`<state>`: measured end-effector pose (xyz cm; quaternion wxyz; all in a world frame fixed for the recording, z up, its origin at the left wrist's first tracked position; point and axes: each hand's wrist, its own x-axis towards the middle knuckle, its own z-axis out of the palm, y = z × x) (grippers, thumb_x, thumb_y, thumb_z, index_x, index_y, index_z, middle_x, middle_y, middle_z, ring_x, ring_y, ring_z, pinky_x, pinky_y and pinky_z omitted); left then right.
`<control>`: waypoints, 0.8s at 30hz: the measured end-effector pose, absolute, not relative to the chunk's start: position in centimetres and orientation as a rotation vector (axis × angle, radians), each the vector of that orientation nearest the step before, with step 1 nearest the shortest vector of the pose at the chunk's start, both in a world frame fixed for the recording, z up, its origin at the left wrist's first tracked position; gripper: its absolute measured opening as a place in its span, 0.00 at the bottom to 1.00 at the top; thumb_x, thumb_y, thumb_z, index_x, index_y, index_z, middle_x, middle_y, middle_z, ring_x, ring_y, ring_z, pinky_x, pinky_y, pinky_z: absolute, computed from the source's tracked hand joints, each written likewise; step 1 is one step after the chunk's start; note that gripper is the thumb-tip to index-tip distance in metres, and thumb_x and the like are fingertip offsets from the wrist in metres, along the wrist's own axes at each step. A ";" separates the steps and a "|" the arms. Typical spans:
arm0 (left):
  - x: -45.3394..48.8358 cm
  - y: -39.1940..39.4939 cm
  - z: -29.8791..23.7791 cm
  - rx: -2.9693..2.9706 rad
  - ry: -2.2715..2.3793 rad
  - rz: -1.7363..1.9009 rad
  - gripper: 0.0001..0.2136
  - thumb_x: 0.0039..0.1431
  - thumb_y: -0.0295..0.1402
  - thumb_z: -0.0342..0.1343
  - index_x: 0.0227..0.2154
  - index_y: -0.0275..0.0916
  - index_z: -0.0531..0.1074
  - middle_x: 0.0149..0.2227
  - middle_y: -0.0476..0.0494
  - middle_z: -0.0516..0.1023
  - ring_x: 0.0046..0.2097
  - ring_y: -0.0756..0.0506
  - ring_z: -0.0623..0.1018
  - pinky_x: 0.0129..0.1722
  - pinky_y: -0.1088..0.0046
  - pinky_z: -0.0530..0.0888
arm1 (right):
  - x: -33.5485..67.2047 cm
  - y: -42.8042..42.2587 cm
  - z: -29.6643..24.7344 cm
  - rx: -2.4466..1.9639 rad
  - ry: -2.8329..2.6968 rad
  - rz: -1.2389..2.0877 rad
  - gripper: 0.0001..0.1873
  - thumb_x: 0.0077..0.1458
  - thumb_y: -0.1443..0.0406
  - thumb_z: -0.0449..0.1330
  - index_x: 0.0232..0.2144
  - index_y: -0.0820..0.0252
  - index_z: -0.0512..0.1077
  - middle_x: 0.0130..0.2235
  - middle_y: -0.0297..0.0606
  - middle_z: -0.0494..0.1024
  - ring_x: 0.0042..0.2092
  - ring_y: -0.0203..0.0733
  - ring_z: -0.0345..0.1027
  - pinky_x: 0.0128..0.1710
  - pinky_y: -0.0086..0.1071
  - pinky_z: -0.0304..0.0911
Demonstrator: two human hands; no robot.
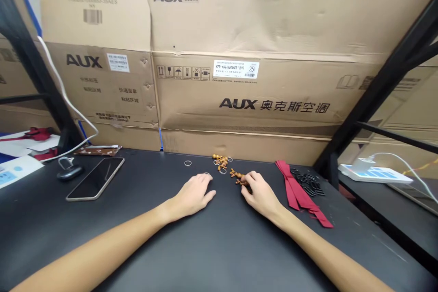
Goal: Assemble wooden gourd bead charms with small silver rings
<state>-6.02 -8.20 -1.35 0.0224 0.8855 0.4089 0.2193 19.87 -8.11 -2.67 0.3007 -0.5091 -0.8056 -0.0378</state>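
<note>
My left hand (194, 195) rests on the black tabletop (205, 246), palm down, with its thumb apart from the fingers. A thin metal ring (206, 174) shows at its fingertips. My right hand (259, 192) has its fingers curled round small brown bead-like charms (238, 175), partly hidden by the fingers. Beyond and between the hands lies a small heap of yellow-brown charms (221, 161) with a few metal rings (223, 171) around it. Another metal ring (188, 163) lies alone to the left of the heap.
Red fabric strips (301, 194) and a pile of black clips (308, 182) lie to the right. On the left are a phone (96, 179), a black key fob (70, 171) and a brown wrapper (98, 150). Cardboard boxes (239, 123) wall the back; black metal posts (376, 68) flank the table.
</note>
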 end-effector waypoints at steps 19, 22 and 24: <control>-5.6 -8.6 -0.7 2.825 1.129 0.696 0.10 0.66 0.30 0.45 0.38 0.39 0.72 0.40 0.43 0.76 0.43 0.44 0.74 0.44 0.66 0.68 | 18.4 -9.5 -2.2 -1.015 -2.295 0.179 0.15 0.57 0.71 0.51 0.43 0.56 0.72 0.41 0.42 0.72 0.44 0.44 0.67 0.46 0.40 0.67; -5.4 -8.6 -0.4 2.835 1.169 0.652 0.10 0.66 0.30 0.45 0.34 0.38 0.71 0.36 0.43 0.75 0.40 0.44 0.73 0.41 0.67 0.68 | 18.2 -9.6 -2.0 -1.015 -2.285 0.224 0.10 0.59 0.70 0.51 0.39 0.56 0.72 0.39 0.41 0.71 0.41 0.42 0.68 0.43 0.38 0.68; -5.3 -8.6 -0.2 2.833 1.181 0.620 0.09 0.66 0.29 0.46 0.32 0.38 0.70 0.36 0.43 0.74 0.39 0.44 0.72 0.40 0.67 0.68 | 18.1 -9.7 -1.9 -1.016 -2.288 0.258 0.09 0.60 0.70 0.51 0.36 0.57 0.71 0.38 0.40 0.71 0.39 0.42 0.68 0.41 0.37 0.68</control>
